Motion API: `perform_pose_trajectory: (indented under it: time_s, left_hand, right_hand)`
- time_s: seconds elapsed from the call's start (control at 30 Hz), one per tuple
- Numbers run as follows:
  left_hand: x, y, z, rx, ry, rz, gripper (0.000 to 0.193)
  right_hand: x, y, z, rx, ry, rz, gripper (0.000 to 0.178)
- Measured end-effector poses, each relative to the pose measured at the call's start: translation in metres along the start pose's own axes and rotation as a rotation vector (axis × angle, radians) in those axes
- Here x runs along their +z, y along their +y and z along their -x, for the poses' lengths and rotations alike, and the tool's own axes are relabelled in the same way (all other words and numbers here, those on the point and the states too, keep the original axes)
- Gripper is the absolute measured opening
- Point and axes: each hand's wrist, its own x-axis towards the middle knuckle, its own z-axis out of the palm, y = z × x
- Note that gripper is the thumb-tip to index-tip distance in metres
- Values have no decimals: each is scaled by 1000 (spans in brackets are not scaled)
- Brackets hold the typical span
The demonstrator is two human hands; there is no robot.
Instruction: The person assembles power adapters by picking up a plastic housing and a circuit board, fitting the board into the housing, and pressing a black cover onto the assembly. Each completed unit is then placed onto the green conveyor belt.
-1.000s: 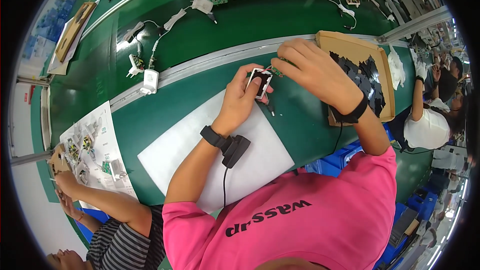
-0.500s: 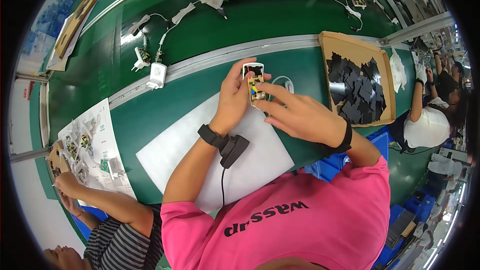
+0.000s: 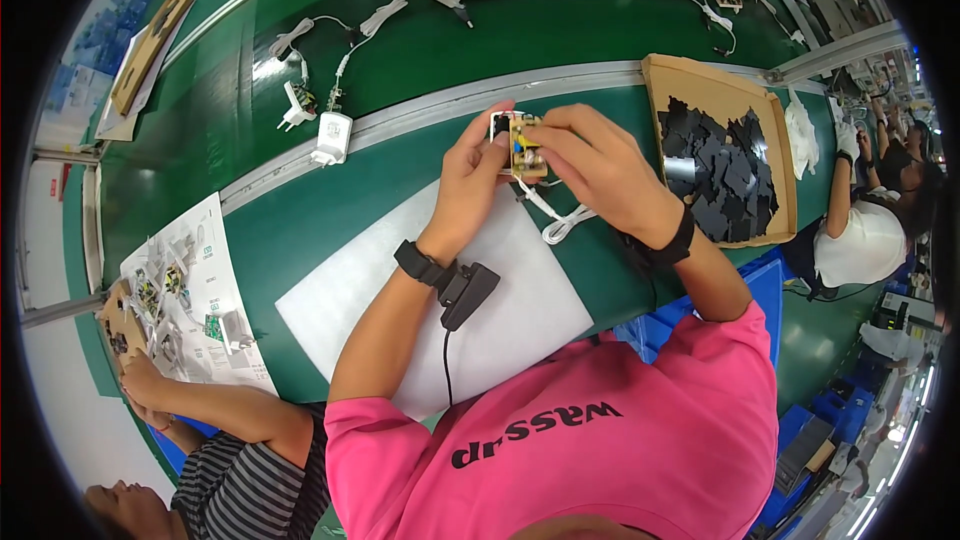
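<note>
My left hand (image 3: 466, 172) is closed round an open white adapter housing (image 3: 496, 122) with a dark inside, above the far edge of a white foam sheet (image 3: 430, 300). My right hand (image 3: 610, 175) pinches a tan circuit board (image 3: 528, 152) with yellow and blue parts. The board stands beside the housing, overlapping its right side; whether the two still touch is hidden by my fingers. From the board's lower end a white cord (image 3: 565, 227) runs down to a coiled bundle on the green table.
A cardboard tray (image 3: 655, 90) of black sheet pieces (image 3: 720, 175) lies at right. Beyond a metal rail (image 3: 420, 120), a green belt (image 3: 420, 60) carries corded adapters and boards. At left, a co-worker's hand (image 3: 148, 382) is near a paper sheet (image 3: 225, 290) with adapter parts.
The board has shifted out of the housing to its right side, and my right hand now grips it higher up. More cord shows below. Adapters on the belt have drifted right.
</note>
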Motion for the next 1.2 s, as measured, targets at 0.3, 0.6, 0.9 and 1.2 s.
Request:
perform_pose_trajectory:
  time_s: [0.3, 0.6, 0.9, 1.2]
  left_hand:
    - [-8, -4, 3, 12, -30, 128, 47]
    - [-17, -10, 4, 25, -12, 33, 48]
    - [-22, -11, 6, 58, -20, -31, 46]
    - [-16, -6, 9, 146, -79, 7, 37]
  right_hand:
    - [16, -4, -3, -131, -17, 149, 40]
    - [24, -8, -3, -171, -7, 181, 38]
    - [34, -11, -1, -118, 5, 114, 36]
    - [25, -15, -1, 128, 108, -104, 27]
